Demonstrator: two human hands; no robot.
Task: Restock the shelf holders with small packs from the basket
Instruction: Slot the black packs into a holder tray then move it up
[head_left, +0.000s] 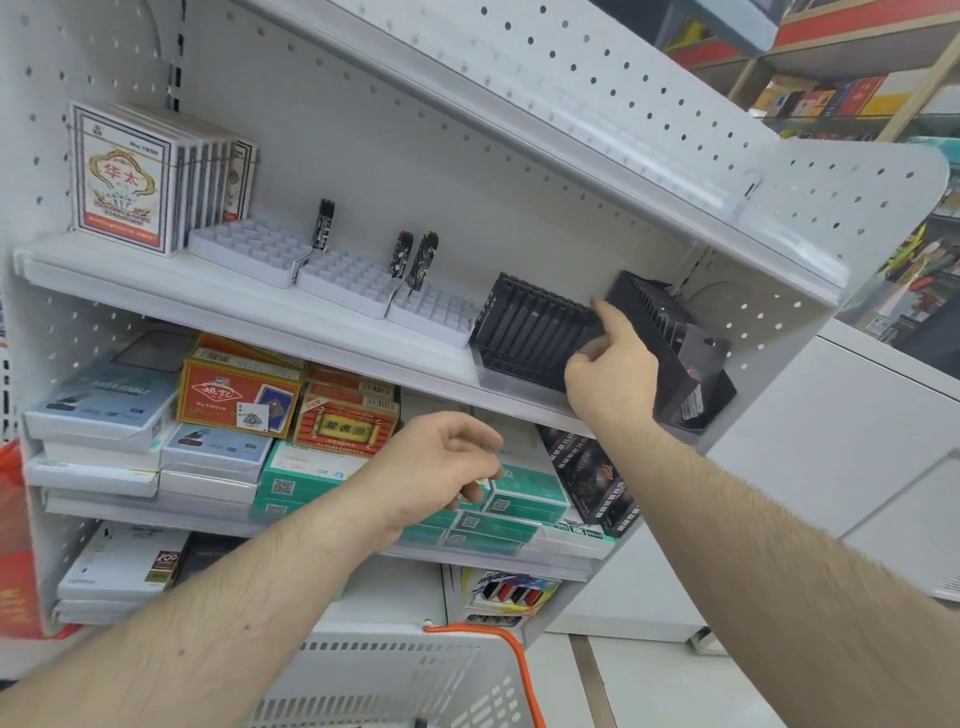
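A black slotted holder stands on the upper shelf, filled with slim black packs. My right hand is at its right end. The index finger lies on top of the last black pack, and the other fingers curl against that pack's front. A second black holder sits tilted just right of my hand, its slots looking empty. My left hand hovers in front of the lower shelf with loosely curled fingers and nothing visible in it. The white basket with an orange handle sits below; its contents are hidden.
Three white slotted trays left of the black holders carry a few patterned lighters. Card boxes stand at the far left. The lower shelves are packed with boxed goods. A pegboard side panel closes the shelf on the right.
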